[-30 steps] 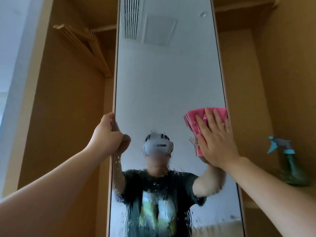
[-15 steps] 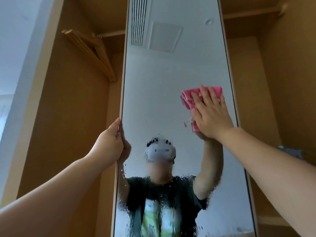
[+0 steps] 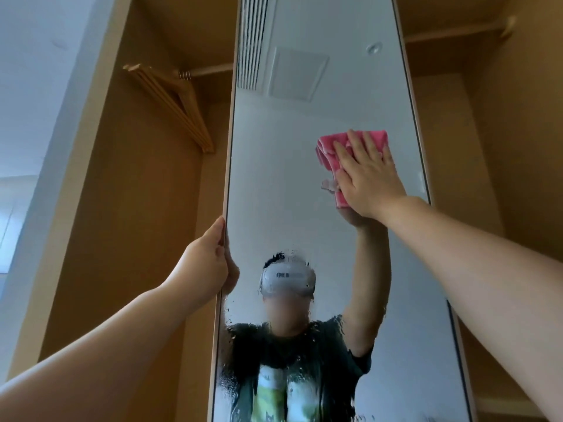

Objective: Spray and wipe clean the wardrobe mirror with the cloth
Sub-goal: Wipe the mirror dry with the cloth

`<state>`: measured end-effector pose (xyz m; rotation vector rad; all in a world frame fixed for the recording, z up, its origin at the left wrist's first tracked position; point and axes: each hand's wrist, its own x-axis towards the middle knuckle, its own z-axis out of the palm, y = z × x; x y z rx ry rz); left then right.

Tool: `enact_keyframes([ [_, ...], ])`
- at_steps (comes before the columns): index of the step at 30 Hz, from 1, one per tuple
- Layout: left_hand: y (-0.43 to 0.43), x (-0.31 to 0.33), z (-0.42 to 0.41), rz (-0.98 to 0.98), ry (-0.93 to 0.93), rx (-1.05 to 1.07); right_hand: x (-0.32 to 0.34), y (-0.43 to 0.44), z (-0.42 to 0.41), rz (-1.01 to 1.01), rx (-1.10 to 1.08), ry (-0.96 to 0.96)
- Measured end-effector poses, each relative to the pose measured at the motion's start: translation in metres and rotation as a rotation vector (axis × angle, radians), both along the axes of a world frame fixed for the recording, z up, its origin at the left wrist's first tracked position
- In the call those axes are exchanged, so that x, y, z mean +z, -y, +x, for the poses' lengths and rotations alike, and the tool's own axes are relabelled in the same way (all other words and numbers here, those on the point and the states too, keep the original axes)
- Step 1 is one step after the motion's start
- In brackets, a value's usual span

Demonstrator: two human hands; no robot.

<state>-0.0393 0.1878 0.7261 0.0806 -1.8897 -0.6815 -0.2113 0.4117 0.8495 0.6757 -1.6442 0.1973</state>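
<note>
The mirror (image 3: 289, 178) stands tall in the middle of the view, a narrow panel with a thin pale frame, seen from below. The right hand (image 3: 370, 181) lies flat against the glass on the right side, about halfway up what shows of the mirror. Its fingers are straight and slightly spread, pointing up. Under the palm and fingers is the pink cloth (image 3: 330, 150), folded and pressed to the glass; it shows to the left of the hand and above the fingertips. The cloth's right end sits near the mirror's right edge.

The left hand (image 3: 204, 266) grips the mirror's left edge lower down. Its thumb lies along the front of the frame and its fingers curl round behind.

Droplets (image 3: 243, 360) and wet streaks cover the lower part of the glass, below the left hand. The glass above them looks dry and clear. The mirror reflects a person in a dark T-shirt with a white headset (image 3: 288, 278), one arm raised to the cloth, and a ceiling vent (image 3: 251, 41) near the top.

The wooden wardrobe (image 3: 137, 223) is open on both sides of the mirror. On the left, several wooden hangers (image 3: 176, 108) hang together from a rail (image 3: 210, 69).
</note>
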Motion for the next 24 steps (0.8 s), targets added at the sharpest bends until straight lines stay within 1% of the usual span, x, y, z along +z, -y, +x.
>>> enact_keyframes([
  [4, -0.002, -0.001, 0.003, -0.027, 0.009, -0.009, -0.035, 0.0, 0.002, 0.074, -0.008, -0.031],
  [8, -0.005, -0.001, 0.004, 0.012, -0.003, -0.028, -0.08, 0.003, 0.008, 0.152, 0.04, -0.079],
  [14, -0.009, -0.002, 0.005, 0.019, -0.007, -0.045, -0.145, 0.007, 0.0, 0.274, 0.062, -0.221],
  [20, -0.007, -0.002, 0.005, -0.005, -0.014, -0.02, -0.17, 0.008, 0.004, 0.341, 0.086, -0.238],
  [24, -0.007, -0.003, 0.003, 0.012, -0.004, -0.036, -0.167, 0.008, 0.004, 0.366, 0.09, -0.237],
])
